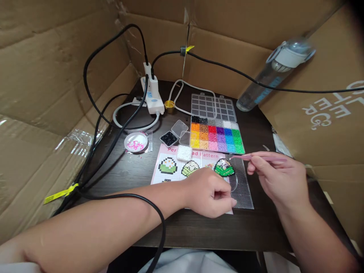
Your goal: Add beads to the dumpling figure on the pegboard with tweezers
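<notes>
My right hand (277, 178) pinches pink tweezers (242, 157), whose tips are over the upper right of a bead piece. A small pale speck shows at the tips, too small to name. The bead piece (224, 168), green, white and black with some pink, sits on a clear pegboard (245, 193). My left hand (209, 193) is curled closed, lying across the printed pattern sheet (156, 159) and the pegboard's left side, nothing visible in its fingers. Part of the sheet is hidden under that hand and forearm. A small box of white beads (184, 153) rests on the sheet.
Behind the sheet lies a compartment box of coloured beads (217, 136), lid open. To the left are a box of black beads (168, 138) and a white dish (135, 142) with pink beads. A power strip (153, 99), a black cable (127, 195), a bottle (271, 79) and cardboard walls surround these.
</notes>
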Available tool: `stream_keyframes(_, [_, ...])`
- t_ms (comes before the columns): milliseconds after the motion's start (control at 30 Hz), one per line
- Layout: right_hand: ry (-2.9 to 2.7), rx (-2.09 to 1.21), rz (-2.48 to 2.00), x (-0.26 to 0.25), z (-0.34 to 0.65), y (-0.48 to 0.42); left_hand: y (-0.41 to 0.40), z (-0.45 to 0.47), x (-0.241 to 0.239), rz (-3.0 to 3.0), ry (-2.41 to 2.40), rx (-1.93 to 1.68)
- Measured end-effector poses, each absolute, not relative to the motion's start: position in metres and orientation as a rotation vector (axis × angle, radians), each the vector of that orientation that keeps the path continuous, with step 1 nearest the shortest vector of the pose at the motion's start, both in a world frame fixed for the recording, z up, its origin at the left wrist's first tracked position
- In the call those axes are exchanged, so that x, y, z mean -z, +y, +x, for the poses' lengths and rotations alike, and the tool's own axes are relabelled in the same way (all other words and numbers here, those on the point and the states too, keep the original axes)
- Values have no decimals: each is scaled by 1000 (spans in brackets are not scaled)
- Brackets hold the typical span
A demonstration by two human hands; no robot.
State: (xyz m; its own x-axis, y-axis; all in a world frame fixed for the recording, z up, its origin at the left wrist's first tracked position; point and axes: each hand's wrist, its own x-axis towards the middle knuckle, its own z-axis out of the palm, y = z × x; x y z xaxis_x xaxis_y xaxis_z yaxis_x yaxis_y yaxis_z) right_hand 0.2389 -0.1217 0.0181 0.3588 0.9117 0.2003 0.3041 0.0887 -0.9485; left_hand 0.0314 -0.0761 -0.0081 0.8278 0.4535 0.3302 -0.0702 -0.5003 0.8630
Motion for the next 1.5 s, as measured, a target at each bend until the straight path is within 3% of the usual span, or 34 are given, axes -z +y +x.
stream_keyframes(333, [-1057, -806, -1475, 7, 236, -116, -73, 31, 2, 1986, 227, -682])
stream_keyframes(1500, [-1123, -854, -1487, 10, 239, -114, -73, 33, 3, 1955, 217, -687])
